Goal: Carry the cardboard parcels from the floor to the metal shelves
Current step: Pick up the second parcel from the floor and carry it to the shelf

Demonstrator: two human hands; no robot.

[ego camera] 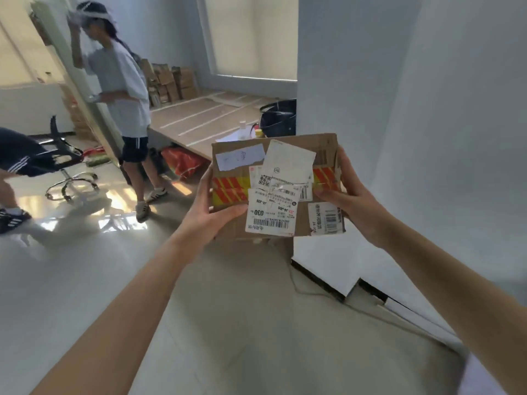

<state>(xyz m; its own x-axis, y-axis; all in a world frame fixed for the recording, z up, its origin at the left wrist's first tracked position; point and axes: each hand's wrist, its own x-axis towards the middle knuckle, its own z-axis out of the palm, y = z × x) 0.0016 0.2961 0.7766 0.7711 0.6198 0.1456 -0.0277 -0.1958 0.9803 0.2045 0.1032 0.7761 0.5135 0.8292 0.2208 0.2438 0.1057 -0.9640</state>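
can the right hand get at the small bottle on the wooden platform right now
Probably not: the right hand is gripping the cardboard parcel with the left hand, and the small bottle sits beyond it.

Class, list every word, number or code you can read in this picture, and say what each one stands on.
"030": large white label on the cardboard parcel, printed upside down.
"J4-J06": same label, also upside down.
QR code, barcodes and small print on the other labels: too small or blurred to read.
Handwriting on the pale slip: illegible.

Both arms extended forward; left hand point(212, 208) and right hand point(352, 199) clamp the parcel point(273, 186) at its sides.
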